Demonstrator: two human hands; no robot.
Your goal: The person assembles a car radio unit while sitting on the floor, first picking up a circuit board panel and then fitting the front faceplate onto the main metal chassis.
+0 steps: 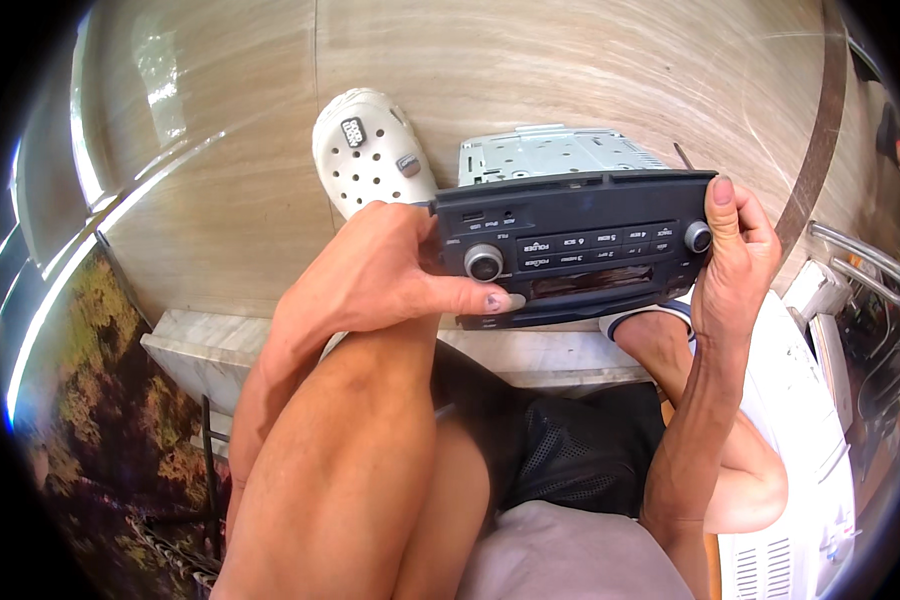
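Between my two hands is a car stereo point(590, 250), its black front panel turned upside down toward me and its pale metal case point(560, 152) behind. Two silver-ringed knobs, rows of buttons and a slot show on the panel. My left hand point(400, 265) grips the panel's left end, thumb lying across the front below the left knob, other fingers hidden behind. At the right end my right hand point(735, 245) is closed round the edge, thumb at the top corner.
My bare legs point(340, 450) are below the stereo. A white clog point(370, 150) rests on the beige tiled floor point(570, 60). Behind it runs a marble step point(210, 345). On the right stand a white slotted casing point(770, 560) and metal rails point(860, 265).
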